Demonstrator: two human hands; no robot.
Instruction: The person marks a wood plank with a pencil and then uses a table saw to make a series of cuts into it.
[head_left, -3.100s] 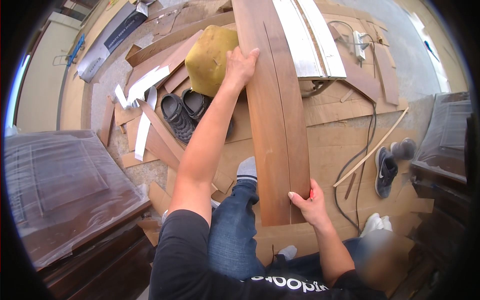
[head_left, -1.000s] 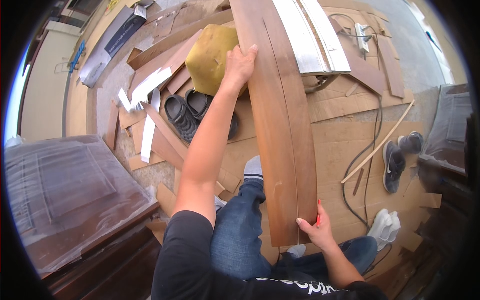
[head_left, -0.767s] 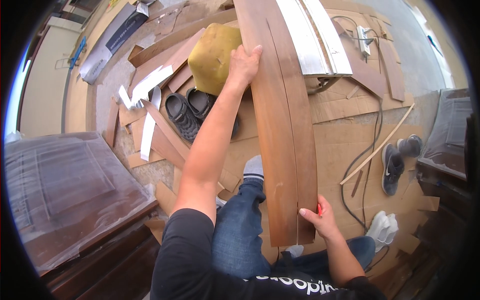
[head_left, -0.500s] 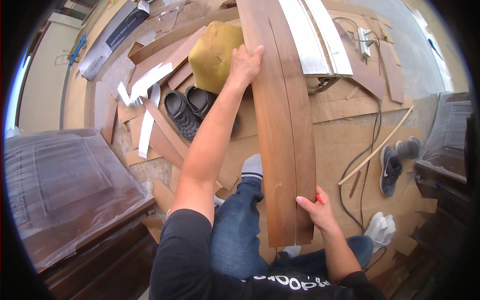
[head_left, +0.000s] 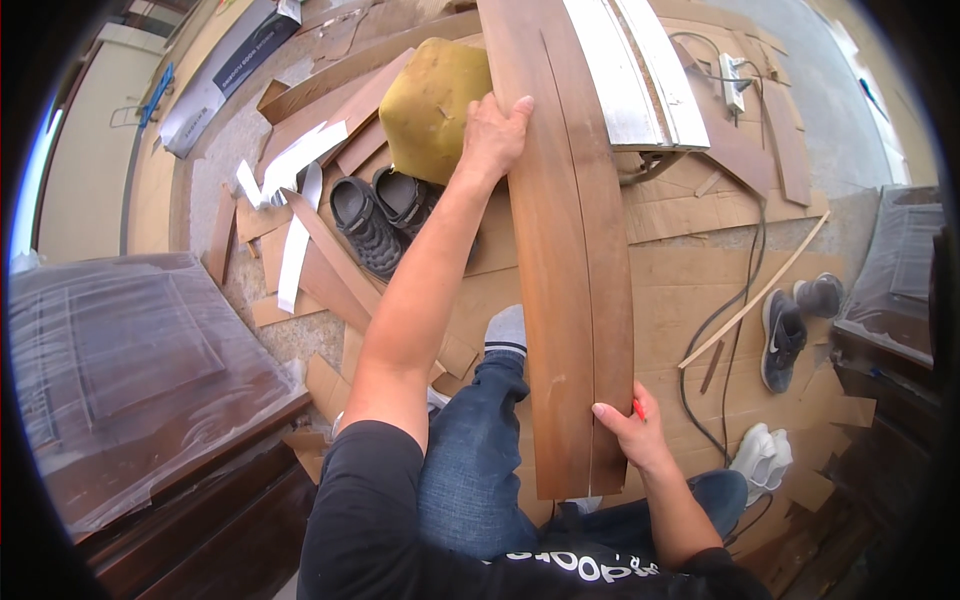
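Wooden plank (head_left: 565, 270), brown and marked by a dark lengthwise line, lay in front of you, its near end above your jeans (head_left: 470, 460). Your left hand (head_left: 496, 135) grasped its left edge, beside a yellow block (head_left: 432, 110); your right hand (head_left: 636, 428) gripped the right edge near the close end, thumb on top, with a slender red object (head_left: 638, 409) held among its fingers. Just right of the plank's far portion stood a silver metal surface (head_left: 632, 85); whether the two touched, you could not tell. Cardboard (head_left: 662, 300) covered the floor beneath; black clogs (head_left: 366, 232) rested to the left.
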